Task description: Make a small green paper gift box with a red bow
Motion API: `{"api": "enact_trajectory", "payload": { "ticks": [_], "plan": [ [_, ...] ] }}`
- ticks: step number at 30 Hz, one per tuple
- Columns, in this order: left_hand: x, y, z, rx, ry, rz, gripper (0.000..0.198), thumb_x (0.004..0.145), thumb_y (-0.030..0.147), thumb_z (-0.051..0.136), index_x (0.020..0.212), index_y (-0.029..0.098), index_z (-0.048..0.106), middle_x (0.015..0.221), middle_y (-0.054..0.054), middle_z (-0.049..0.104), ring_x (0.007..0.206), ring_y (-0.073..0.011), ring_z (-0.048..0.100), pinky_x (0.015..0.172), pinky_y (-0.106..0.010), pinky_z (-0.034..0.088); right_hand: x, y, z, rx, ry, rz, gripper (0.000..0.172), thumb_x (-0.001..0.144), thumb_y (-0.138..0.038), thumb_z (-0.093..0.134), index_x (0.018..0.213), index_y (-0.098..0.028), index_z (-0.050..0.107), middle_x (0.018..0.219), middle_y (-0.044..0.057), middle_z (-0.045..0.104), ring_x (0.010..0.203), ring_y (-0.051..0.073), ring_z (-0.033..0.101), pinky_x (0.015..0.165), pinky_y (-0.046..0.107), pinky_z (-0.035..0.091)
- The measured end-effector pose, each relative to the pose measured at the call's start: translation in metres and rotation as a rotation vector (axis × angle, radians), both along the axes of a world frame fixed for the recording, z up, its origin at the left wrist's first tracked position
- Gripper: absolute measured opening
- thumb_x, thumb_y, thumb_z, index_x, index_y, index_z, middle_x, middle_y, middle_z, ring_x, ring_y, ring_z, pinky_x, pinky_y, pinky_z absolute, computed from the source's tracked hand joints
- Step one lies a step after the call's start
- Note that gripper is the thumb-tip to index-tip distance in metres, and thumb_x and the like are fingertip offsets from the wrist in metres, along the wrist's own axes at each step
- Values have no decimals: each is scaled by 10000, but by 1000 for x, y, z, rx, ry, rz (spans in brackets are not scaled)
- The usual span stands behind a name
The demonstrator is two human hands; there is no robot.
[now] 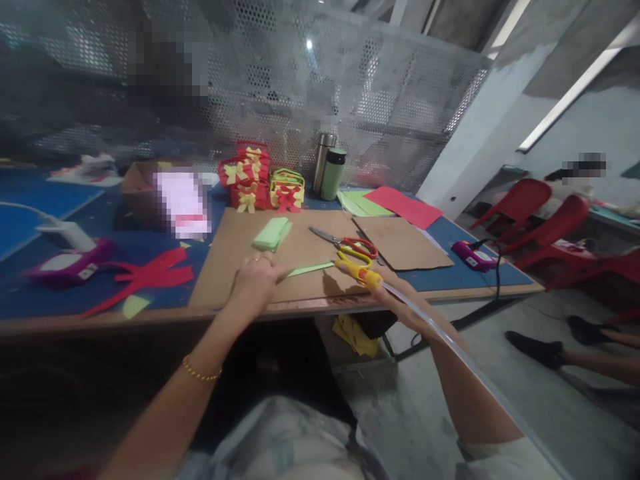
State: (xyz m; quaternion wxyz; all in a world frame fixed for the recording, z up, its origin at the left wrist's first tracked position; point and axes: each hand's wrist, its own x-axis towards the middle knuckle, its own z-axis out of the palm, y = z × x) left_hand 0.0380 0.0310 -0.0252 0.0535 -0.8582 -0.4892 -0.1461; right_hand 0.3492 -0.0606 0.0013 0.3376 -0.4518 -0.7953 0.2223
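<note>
My left hand (255, 283) is closed on the near end of a narrow light-green paper strip (311, 269) over the cardboard mat. In my right hand (400, 297) is a yellow hot glue gun (356, 271), its nozzle close to the far end of the strip. A long clear glue stick (450, 340) runs back from the gun along my right forearm. Scissors (330, 236) with an orange handle lie just beyond the gun; a yellow loop shows beside that handle. A folded light-green paper stack (273, 233) rests beyond my left hand.
Red and yellow paper baskets with bows (250, 177) stand at the back, beside two bottles (333, 173). A cardboard piece (405, 243) and red paper (405, 205) lie right. Purple devices (75, 261) and a red paper bow (155, 272) are left. Another person sits far right.
</note>
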Motion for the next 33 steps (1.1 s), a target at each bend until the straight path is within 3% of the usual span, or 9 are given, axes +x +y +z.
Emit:
{"api": "enact_trajectory", "payload": {
  "ticks": [3,7,16,21,28,33],
  "plan": [
    [1,-1,0,4,7,-1,429,994,176,473,1239,396,747,978,-100,598,957,-250,536,769,-354,364,-1,3,-2,-24,-37,6,512,1041,-570,399,1372,-283,665,1319,76,711,1317,303,592,1140,474,447],
    [2,-2,1,-3,11,-1,438,989,168,476,1275,381,730,989,-106,598,954,-254,535,764,-359,369,-1,7,-7,-29,-70,-65,456,1041,-550,406,1255,-286,711,1099,69,755,1073,283,686,1015,429,536],
    [2,-5,2,-20,37,25,493,972,122,468,1311,392,703,1034,-105,619,982,-261,542,774,-361,370,-6,17,-5,39,-166,-32,490,1055,-562,350,1135,-231,703,987,85,714,933,243,659,871,397,557],
    [2,-3,-2,0,33,15,497,969,125,480,1329,397,689,1023,-98,626,960,-258,545,764,-359,366,-2,15,-5,40,-170,-84,497,1048,-570,363,1139,-234,718,1030,98,732,1051,275,672,938,412,556],
    [3,-2,0,-20,27,23,476,975,139,482,1298,406,709,1035,-102,630,973,-265,545,765,-366,367,2,13,-7,96,-87,-63,503,1047,-548,395,1345,-247,667,1327,103,697,1259,286,626,1092,447,490],
    [2,-3,0,-15,18,23,479,965,133,485,1278,408,721,1019,-98,623,971,-263,541,763,-367,368,1,13,-8,68,-118,-80,513,1040,-578,387,1272,-242,697,1190,104,736,1200,290,649,1068,446,506]
  ]
}}
